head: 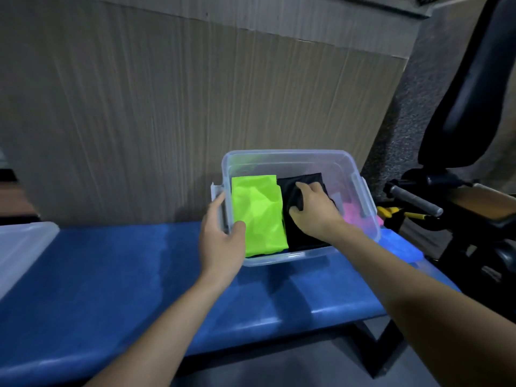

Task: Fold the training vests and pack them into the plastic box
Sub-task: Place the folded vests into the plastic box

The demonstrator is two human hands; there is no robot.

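Observation:
A clear plastic box [290,157] stands on a blue bench. Inside it, a folded neon green vest [258,213] lies on the left and a folded black vest [300,233] lies beside it on the right. Some pink fabric [356,216] shows at the box's right end. My left hand [220,238] grips the box's left wall, thumb inside against the green vest. My right hand [315,210] is inside the box, fingers curled on the black vest and pressing it down.
The blue bench [139,275] runs across the front. A clear plastic lid [22,247] lies at its left end. A wood-grain panel [167,107] rises behind. Black exercise equipment [460,135] with a padded handle and yellow pliers [391,210] stand to the right.

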